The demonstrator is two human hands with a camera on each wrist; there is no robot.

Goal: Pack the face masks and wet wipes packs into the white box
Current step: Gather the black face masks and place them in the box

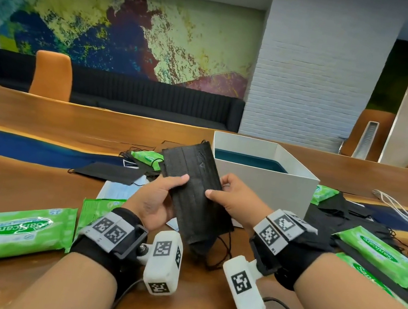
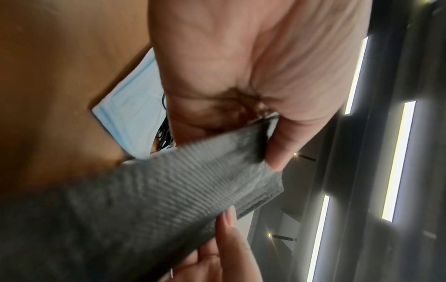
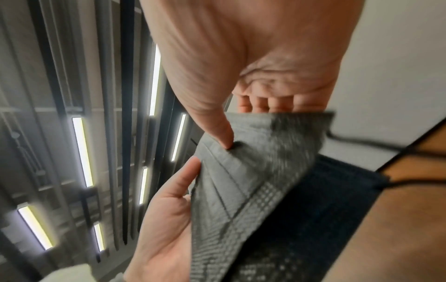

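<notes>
Both hands hold a stack of black face masks (image 1: 193, 192) upright above the table, just in front of the white box (image 1: 264, 187). My left hand (image 1: 162, 198) grips its left edge, thumb on the front. My right hand (image 1: 228, 197) pinches the right edge, thumb on the front and fingers behind. The left wrist view shows the black masks (image 2: 169, 190) between the left thumb and palm; the right wrist view shows the black masks (image 3: 253, 171) under the right thumb. The box stands open with a dark teal inside. Green wet wipes packs (image 1: 11, 231) (image 1: 379, 252) lie on both sides.
More black masks (image 1: 107, 171) and a light blue mask (image 1: 118, 191) lie on the wooden table (image 1: 43, 125) left of the box. Another green pack (image 1: 146, 157) sits behind them, one (image 1: 324, 193) right of the box. White cords (image 1: 401, 210) lie far right. An orange chair (image 1: 51, 76) stands behind.
</notes>
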